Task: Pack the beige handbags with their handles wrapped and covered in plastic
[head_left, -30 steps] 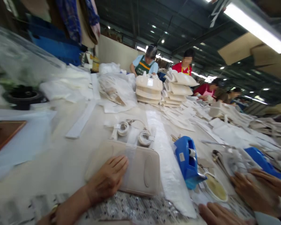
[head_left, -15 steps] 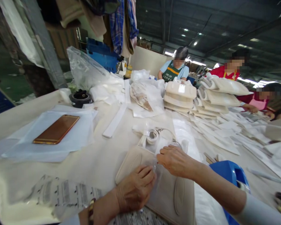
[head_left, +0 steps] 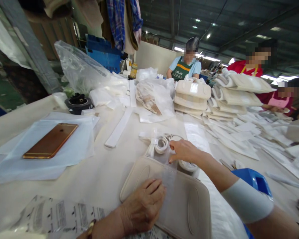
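A flat beige handbag lies on the table before me, its coiled strap partly wrapped in clear plastic beyond its top edge. My left hand rests on the bag, fingers curled around the lower end of a clear plastic film that stretches up the bag's front. Beside the coil is my right hand, its thumb and forefinger apart near the film's upper end. Partly under the right hand sits a round, plastic-wrapped roll, its kind unclear.
A phone lies on white sheets at left. Black tape rolls sit behind it. Stacked beige bags stand at the back. A blue container is at right, near scattered white pieces. Co-workers sit across the table.
My right hand has lifted off the bag's top edge toward the coiled strap, its fingers spreading. The left hand stays on the bag. The view has shifted slightly.
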### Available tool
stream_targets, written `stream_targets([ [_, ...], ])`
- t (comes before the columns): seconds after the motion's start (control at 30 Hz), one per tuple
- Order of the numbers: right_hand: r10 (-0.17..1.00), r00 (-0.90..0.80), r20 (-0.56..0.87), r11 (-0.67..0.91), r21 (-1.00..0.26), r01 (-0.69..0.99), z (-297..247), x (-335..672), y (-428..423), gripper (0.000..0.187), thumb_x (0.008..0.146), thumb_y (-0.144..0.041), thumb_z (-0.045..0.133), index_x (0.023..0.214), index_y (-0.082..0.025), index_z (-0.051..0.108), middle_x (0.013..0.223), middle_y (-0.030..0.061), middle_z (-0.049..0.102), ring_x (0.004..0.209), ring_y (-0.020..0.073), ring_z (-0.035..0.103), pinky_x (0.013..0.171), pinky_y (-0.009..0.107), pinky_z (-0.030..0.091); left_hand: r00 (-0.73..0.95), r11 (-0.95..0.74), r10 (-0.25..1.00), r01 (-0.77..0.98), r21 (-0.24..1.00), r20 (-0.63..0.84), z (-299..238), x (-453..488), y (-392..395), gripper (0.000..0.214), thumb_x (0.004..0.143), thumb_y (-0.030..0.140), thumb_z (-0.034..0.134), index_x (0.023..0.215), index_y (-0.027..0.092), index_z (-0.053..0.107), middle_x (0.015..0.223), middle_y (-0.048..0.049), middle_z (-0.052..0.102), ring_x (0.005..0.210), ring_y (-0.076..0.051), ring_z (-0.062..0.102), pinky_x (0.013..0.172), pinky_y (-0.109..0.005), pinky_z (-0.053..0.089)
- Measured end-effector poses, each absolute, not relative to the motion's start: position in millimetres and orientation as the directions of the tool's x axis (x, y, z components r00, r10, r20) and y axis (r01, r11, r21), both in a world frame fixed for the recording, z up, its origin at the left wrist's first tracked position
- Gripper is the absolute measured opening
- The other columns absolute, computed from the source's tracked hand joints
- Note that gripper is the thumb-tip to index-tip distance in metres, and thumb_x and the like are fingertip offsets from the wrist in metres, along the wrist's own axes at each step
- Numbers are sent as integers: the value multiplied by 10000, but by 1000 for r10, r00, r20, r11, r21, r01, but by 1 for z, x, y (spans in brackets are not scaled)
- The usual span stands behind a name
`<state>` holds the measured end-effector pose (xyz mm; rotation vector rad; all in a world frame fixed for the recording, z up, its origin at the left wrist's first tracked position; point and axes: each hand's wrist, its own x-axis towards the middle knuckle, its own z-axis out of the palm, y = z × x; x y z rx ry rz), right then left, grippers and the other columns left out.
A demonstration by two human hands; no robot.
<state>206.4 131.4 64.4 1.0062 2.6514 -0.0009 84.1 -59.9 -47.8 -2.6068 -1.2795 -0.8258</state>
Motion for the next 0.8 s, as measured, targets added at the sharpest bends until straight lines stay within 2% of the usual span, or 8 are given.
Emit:
stream_targets([
  [0.1,663,-737,-131,749,128,650,61,221,112,147,845,-283,565,899,-158,619,869,83,670,857,217,601,734,304,421,473,-637,682,759,136,558,-48,84,-60,396,861,278,473,1193,65,503,1179,-96,581,1172,-252,445,1051,-369,304],
  [0.13,625,-779,-57,779,116,616,56,227,98,166,889,-233,477,898,-155,623,907,92,667,904,215,590,792,324,420,468,-645,671,751,141,575,-48,84,-59,358,853,267,481,1152,77,527,1147,-94,592,1152,-248,458,1046,-369,310],
  [0.27,231,-919,319,954,110,278,10,254,29,382,875,-84,305,1147,-99,573,1160,130,628,1128,229,528,964,413,403,470,-673,652,721,168,594,-53,86,-59,130,792,213,519,872,128,577,924,-77,612,949,-226,527,946,-376,403],
  [0.4,193,-941,278,951,184,249,-25,264,-11,487,881,-217,450,1346,-79,405,1341,132,499,1281,248,411,984,381,437,437,-668,667,710,225,603,-54,86,-61,25,704,144,496,722,159,505,736,-44,560,731,-181,499,775,-348,474],
  [0.57,132,-988,84,990,-60,127,-18,267,-20,439,906,-285,459,1327,-160,441,1342,72,508,1285,197,412,1066,359,375,305,-632,678,706,319,669,-36,79,-66,101,771,127,417,791,168,507,766,-55,570,747,-175,518,725,-311,491],
  [0.63,47,-986,158,993,-111,29,-22,281,-20,313,920,-273,445,1217,-244,540,1201,-8,632,1190,128,517,1069,292,367,184,-528,674,798,292,716,-30,69,-65,203,792,133,432,966,153,534,904,-87,601,887,-205,550,821,-364,488],
  [0.7,149,-930,337,988,-96,124,-33,302,-22,285,918,-246,437,1167,-303,563,1104,-37,681,1120,121,574,1068,305,374,-10,-312,710,893,326,705,-31,58,-63,397,786,179,491,1181,142,469,1112,-138,583,1068,-264,529,910,-454,457],
  [0.8,662,-551,508,713,-200,672,-53,333,-28,459,901,-285,423,1357,-274,383,1315,77,535,1238,249,469,1044,475,398,-240,-43,865,840,541,441,-43,44,-64,607,755,286,544,1301,93,361,1226,-197,555,1110,-295,553,894,-465,489],
])
